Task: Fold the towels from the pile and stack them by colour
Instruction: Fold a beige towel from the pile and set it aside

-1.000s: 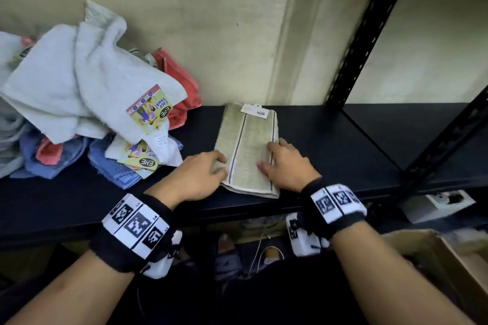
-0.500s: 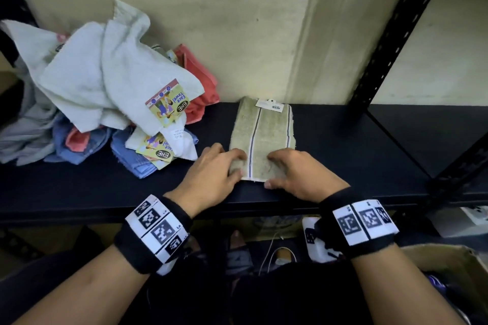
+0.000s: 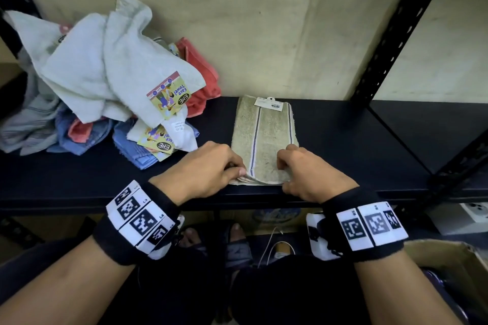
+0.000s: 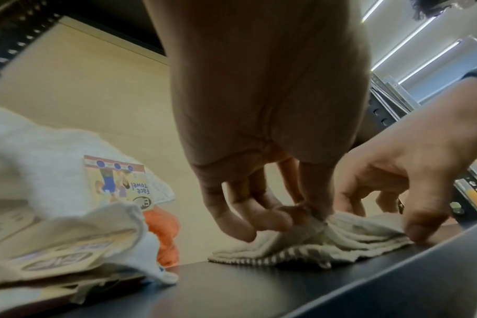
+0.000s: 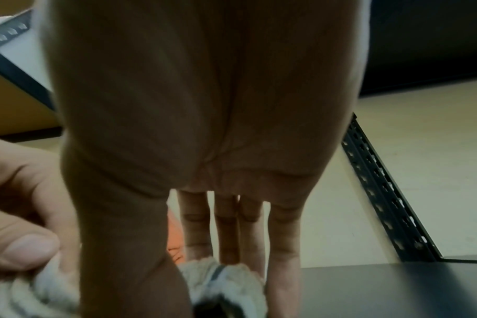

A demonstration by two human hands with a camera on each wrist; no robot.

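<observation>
Card tags (image 3: 169,95) on the white towels in the pile (image 3: 105,82) read "ENE Face Towel". Folded beige towel (image 3: 264,137) lies on the black shelf (image 3: 343,145), right of the pile, barcode tag (image 3: 268,103) at its far end. Left hand (image 3: 208,169) and right hand (image 3: 306,171) both pinch its near edge.

Beige wall (image 3: 264,21), black shelf (image 3: 343,140), perforated black upright (image 3: 390,34), cardboard box (image 3: 449,266) on the floor

Black shelf (image 3: 343,145) on perforated metal uprights (image 3: 390,31); beige wall (image 3: 264,21) behind; cardboard box (image 3: 454,264) lower right; white cable (image 3: 269,245) beneath.
</observation>
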